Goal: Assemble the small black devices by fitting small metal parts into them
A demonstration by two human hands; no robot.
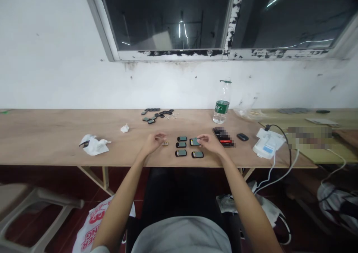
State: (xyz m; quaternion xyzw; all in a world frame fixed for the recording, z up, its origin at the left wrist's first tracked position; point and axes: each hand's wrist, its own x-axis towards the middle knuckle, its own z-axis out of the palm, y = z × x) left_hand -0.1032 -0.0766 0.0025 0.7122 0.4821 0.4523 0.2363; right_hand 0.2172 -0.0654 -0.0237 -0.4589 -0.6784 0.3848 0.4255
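Note:
My left hand (153, 142) hovers at the left of the small black pieces, fingers partly curled with thumb and fingertips apart. Right beside its fingertips lies a little cluster of small metallic parts (165, 144). With thumb and fingers, my right hand (210, 142) grips the edge of a small black-rimmed case with a green-grey inside (194, 142); a yellow spot shows at its left end. Similar cases lie around it: one at the upper left (182, 138), one below that (181, 145), one at the lower left (181, 153), and one nearest the table edge (197, 154).
Farther back is a pile of black pieces (160, 115) with small white bits (170, 116). A water bottle (221, 107), a phone (220, 133), a black oval object (242, 136) and a white box with cables (263, 149) stand right. Crumpled tissue (96, 146) lies left.

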